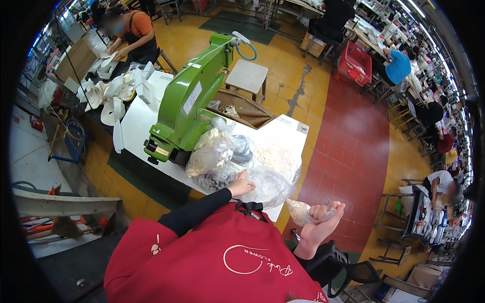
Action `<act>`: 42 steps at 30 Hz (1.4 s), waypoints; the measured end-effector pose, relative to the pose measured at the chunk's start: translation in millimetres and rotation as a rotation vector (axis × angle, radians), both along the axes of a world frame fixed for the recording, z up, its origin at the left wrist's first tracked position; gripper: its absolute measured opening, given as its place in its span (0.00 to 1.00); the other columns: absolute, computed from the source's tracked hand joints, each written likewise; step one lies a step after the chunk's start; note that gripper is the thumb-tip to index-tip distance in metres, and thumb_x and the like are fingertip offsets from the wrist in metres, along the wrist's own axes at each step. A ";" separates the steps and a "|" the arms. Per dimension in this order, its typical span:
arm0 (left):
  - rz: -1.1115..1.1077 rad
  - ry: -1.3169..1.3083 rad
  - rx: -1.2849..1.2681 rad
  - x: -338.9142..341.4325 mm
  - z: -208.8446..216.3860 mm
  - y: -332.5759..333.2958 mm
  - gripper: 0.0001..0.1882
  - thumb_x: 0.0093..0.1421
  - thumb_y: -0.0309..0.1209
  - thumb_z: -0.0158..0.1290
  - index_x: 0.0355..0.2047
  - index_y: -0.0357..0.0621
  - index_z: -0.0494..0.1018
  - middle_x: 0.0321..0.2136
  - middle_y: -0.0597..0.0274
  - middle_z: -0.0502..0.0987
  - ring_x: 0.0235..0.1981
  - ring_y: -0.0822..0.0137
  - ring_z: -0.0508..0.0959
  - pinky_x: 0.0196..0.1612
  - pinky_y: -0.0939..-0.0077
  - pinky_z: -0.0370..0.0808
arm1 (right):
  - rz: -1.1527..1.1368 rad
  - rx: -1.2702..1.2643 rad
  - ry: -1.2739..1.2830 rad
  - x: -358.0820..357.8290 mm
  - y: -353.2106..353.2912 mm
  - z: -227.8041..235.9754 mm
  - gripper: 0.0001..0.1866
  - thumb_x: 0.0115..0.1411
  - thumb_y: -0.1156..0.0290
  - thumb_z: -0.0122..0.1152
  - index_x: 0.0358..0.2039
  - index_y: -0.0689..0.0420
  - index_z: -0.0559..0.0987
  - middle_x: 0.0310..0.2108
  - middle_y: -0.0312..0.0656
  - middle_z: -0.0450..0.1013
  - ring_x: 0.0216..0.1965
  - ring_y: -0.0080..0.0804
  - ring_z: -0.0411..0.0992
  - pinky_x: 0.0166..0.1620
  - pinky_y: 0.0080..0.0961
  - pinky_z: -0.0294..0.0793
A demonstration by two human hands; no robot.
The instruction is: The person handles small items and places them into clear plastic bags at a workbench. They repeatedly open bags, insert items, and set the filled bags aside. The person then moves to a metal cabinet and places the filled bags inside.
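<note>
My right hand (323, 218) is closed around a small clear plastic bag (299, 212), raised off the table's near right edge. Pale pieces fill the part of the bag that sticks out left of my fist. My left hand (241, 185), at the end of a black sleeve, is at the table's near edge, its fingers partly apart and nothing visible in them. Beside it lie a large clear bag of pale pieces (212, 151) and a crumpled clear plastic bag (270, 186). A loose heap of small off-white pieces (275, 155) spreads over the white table (290, 129).
A green press machine (184, 101) stands on the table's left side. Behind it are a brown lined bin (247, 108) and a stool (247, 76). A person in orange (141, 25) handles white cut parts at far left. A black chair (348, 267) is near my right.
</note>
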State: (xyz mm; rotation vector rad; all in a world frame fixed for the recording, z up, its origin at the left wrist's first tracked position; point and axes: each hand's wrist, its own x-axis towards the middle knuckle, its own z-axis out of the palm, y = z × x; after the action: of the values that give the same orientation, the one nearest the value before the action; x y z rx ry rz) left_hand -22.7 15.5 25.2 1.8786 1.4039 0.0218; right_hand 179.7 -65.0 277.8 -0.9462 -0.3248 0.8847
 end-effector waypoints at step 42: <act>0.056 -0.869 -0.004 -4.9 214.4 76.5 0.25 0.58 0.27 0.52 0.58 0.47 0.68 0.54 0.63 0.72 0.42 0.73 0.72 0.47 0.75 0.72 | 0.851 0.018 -1.340 -82.6 110.9 -299.1 0.15 0.62 0.72 0.51 0.48 0.62 0.75 0.41 0.54 0.75 0.45 0.51 0.73 0.49 0.38 0.69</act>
State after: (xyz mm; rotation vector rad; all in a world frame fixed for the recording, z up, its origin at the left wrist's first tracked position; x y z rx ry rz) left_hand -27.6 91.9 239.5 1.5164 0.8328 0.7654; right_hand 97.0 45.9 -21.3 -1.2977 -1.9822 0.8533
